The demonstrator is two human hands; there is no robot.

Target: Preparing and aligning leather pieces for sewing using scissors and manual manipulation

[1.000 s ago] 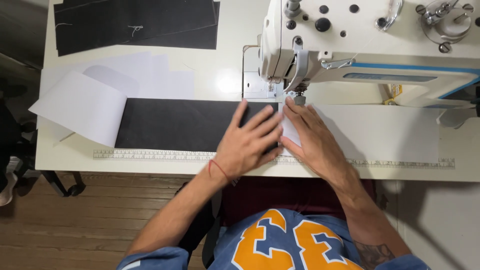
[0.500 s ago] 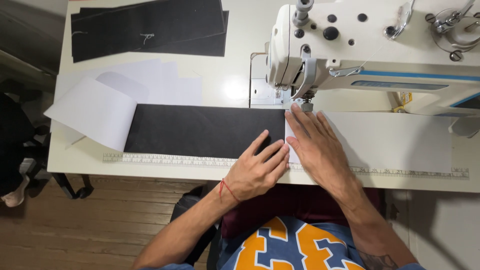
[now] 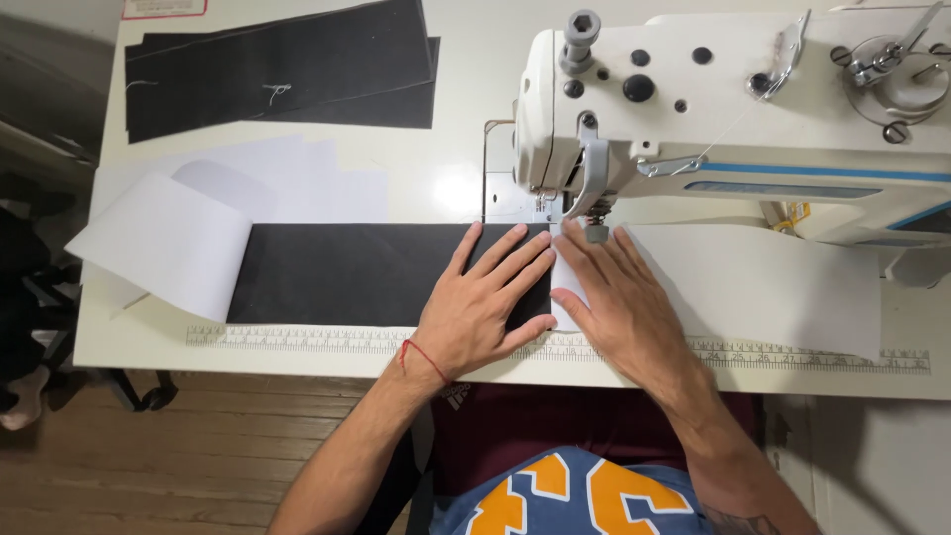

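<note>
A cream sewing table (image 3: 456, 193) carries a white industrial sewing machine (image 3: 733, 109) at right, a stack of black fabric strips (image 3: 282, 69) at its far left corner, and white sheets (image 3: 287, 183) below them. A long black fabric strip (image 3: 337, 272) joined to white fabric (image 3: 763, 287) lies along what appears to be a ruler (image 3: 297, 337) fixed to the front edge.

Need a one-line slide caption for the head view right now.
Left hand flat on black fabric, right hand on white fabric, at the sewing machine.
</note>
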